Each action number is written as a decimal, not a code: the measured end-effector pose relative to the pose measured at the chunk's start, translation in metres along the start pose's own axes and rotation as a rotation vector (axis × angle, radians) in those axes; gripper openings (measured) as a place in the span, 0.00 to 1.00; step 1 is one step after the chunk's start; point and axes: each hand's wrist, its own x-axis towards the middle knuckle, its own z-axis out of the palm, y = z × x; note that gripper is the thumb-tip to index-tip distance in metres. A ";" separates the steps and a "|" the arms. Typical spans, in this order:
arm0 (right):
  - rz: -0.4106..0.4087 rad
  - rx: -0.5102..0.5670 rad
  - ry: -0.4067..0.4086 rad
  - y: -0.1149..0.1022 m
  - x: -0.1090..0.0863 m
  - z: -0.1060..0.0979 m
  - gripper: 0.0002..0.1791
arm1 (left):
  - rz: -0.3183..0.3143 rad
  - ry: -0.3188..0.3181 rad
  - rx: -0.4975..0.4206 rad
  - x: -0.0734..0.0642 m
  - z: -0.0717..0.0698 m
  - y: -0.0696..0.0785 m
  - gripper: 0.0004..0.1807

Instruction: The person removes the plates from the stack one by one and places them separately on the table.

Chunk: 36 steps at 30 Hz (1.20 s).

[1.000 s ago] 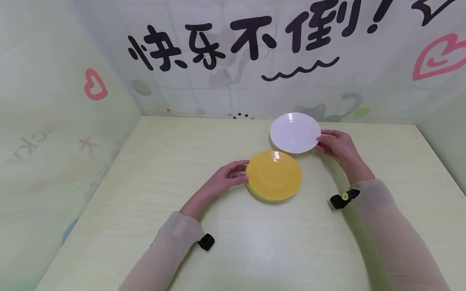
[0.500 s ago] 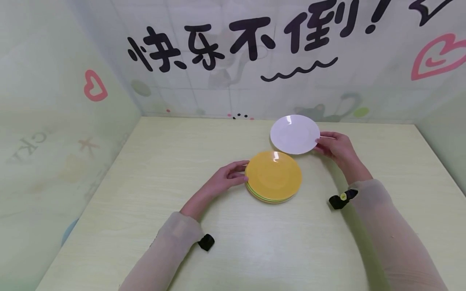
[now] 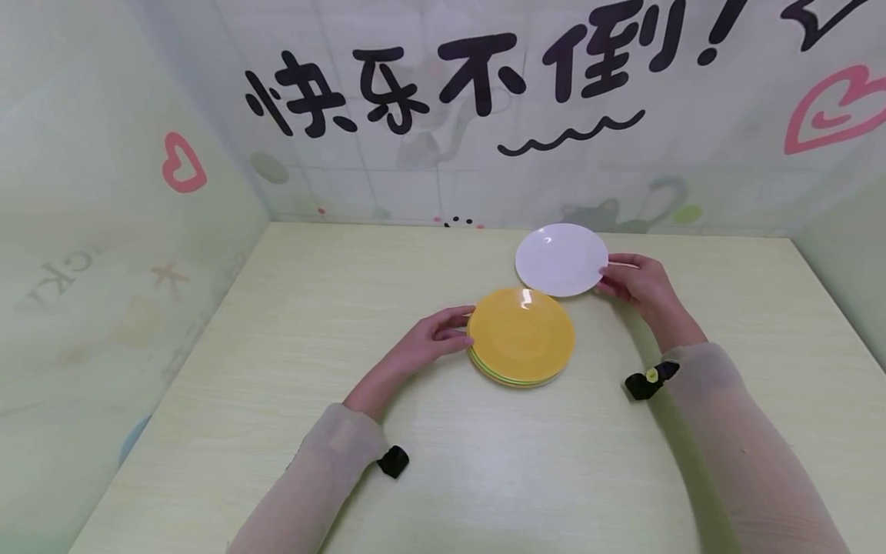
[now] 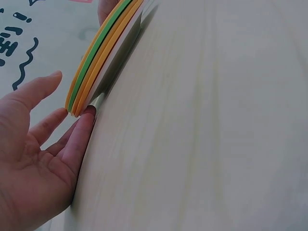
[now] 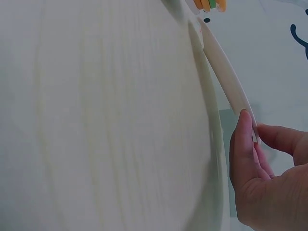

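Note:
A stack of plates (image 3: 522,335) with a yellow one on top and green, orange and white edges below stands mid-table. My left hand (image 3: 429,337) is at its left side. In the left wrist view its fingers (image 4: 79,137) reach the lower rims, while the thumb is held apart from the stack. Behind the stack and a little right, a white plate (image 3: 561,260) is tilted, its right side raised off the table. My right hand (image 3: 640,286) pinches its right rim between thumb and fingers, as the right wrist view (image 5: 272,168) also shows.
Both items are on a pale wooden table (image 3: 311,308). A printed back wall (image 3: 443,185) rises close behind the white plate, and side walls flank the table left and right. A small black device (image 3: 393,462) is strapped at each wrist.
My right hand and the white plate have come down slightly, with the plate drawing a little nearer in the head view. My left hand and the stack hold their place.

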 end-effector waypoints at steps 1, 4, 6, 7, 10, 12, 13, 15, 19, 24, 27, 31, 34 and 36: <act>0.000 -0.006 0.001 0.000 0.000 0.000 0.17 | -0.001 -0.001 0.001 0.000 0.000 0.000 0.29; -0.001 -0.018 0.007 0.001 0.000 0.000 0.17 | -0.005 -0.001 0.005 0.000 0.000 0.000 0.30; -0.004 -0.018 0.007 0.001 0.000 0.001 0.17 | -0.005 -0.002 0.007 0.000 0.000 0.000 0.30; -0.006 -0.023 0.006 0.001 0.000 0.001 0.17 | -0.006 -0.003 0.004 0.001 0.000 0.000 0.30; -0.009 -0.021 0.006 0.001 0.000 0.002 0.19 | -0.004 -0.001 0.002 0.000 0.000 0.001 0.30; -0.007 -0.029 0.009 0.001 0.000 0.002 0.20 | -0.001 0.001 0.002 0.000 0.000 0.001 0.30; -0.003 -0.036 0.011 0.002 0.000 0.002 0.21 | -0.002 0.001 0.003 0.000 0.000 0.001 0.30; 0.009 -0.050 0.017 0.002 0.001 0.002 0.24 | -0.004 0.000 0.006 0.000 0.000 0.002 0.30; 0.032 -0.073 0.021 0.003 0.001 0.001 0.30 | -0.006 -0.002 0.013 0.001 0.000 0.000 0.30; 0.036 -0.058 0.000 0.002 0.000 0.001 0.32 | 0.003 0.011 0.018 0.008 0.000 -0.012 0.31; 0.034 -0.046 -0.018 0.002 -0.001 0.000 0.33 | 0.002 0.022 0.011 0.014 -0.001 -0.023 0.31; 0.016 -0.058 -0.039 0.003 -0.002 -0.002 0.33 | 0.009 0.035 0.018 0.015 -0.002 -0.027 0.30; 0.003 -0.059 -0.055 0.004 -0.003 -0.003 0.33 | 0.016 0.039 0.024 0.015 -0.001 -0.027 0.29; -0.004 -0.064 -0.062 0.004 -0.003 -0.004 0.33 | 0.020 0.039 0.025 0.015 -0.001 -0.027 0.29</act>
